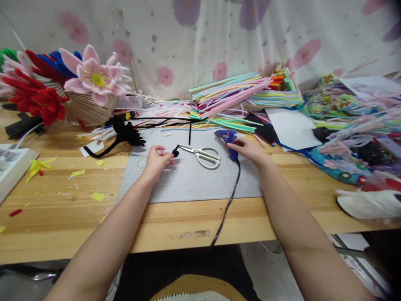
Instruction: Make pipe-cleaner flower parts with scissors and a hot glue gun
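My left hand (157, 160) pinches a small black coiled piece (176, 153) with a short bent end, over the grey cutting mat (188, 188). My right hand (246, 149) has its fingers on the blue glue gun (232, 144), whose cord runs down over the table's front edge. White-handled scissors (208, 158) lie between my hands, their blades pointing left towards the black piece. A straight black stem (189, 133) lies on the mat behind the scissors. Left of the mat's back corner is a black fuzzy bird-like shape (122, 136) with a long curved strip.
Fuzzy flowers (94, 77) stand at the back left, above yellow scraps (97, 196) and a white power strip (14, 167). Bundles of coloured pipe cleaners (232, 94) lie at the back. White paper (291, 125) and a cluttered pile (354, 142) are on the right.
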Tool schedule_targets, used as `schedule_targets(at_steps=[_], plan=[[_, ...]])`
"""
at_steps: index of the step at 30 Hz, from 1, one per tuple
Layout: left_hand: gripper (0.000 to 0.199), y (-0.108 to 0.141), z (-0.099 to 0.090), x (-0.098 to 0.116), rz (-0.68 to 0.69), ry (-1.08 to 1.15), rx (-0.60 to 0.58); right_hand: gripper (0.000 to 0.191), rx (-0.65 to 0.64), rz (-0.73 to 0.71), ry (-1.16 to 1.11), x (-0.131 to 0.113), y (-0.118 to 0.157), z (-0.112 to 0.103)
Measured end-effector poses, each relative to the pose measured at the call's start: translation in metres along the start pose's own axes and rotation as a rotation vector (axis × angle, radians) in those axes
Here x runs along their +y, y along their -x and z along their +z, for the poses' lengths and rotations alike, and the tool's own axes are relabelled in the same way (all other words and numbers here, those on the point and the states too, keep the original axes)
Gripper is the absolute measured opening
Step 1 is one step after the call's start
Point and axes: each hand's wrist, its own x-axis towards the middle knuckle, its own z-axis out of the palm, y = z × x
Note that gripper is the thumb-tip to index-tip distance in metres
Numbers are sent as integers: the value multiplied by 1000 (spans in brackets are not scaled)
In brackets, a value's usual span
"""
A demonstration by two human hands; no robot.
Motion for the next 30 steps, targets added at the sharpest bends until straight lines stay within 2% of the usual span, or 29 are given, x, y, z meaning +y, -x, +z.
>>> schedule_targets(at_steps=[3,7,9,11,12,14,17,19,24,30], plan=[[41,-1,-1,-1,25,-46,16,37,1,29,-27,-5,-3,18],[41,-2,1,-2,42,-103,15,29,95,113,-74,-7,-2,28],[41,-1,1,-3,42,-123,4,28,157,137,-215,-10,0,27],[41,-1,1,-4,34,-142,-10,28,194,98,-409,-18,5,23],[41,-1,1,-4,31,-152,-18,27,183,62,-491,-24,10,21],[43,-1,0,-4,27,-173,-42,27,80,-1,-564,-36,20,17],[44,-1,-1,-3,21,-193,-72,35,-141,-15,-431,-53,35,20],[44,0,-1,-2,10,-190,-84,38,-211,-34,-289,-61,40,26],[43,-1,-1,-3,9,-181,-90,39,-191,-159,-151,-66,39,44],[41,-1,-1,-4,11,-197,-96,38,-219,-228,-55,-69,40,55]])
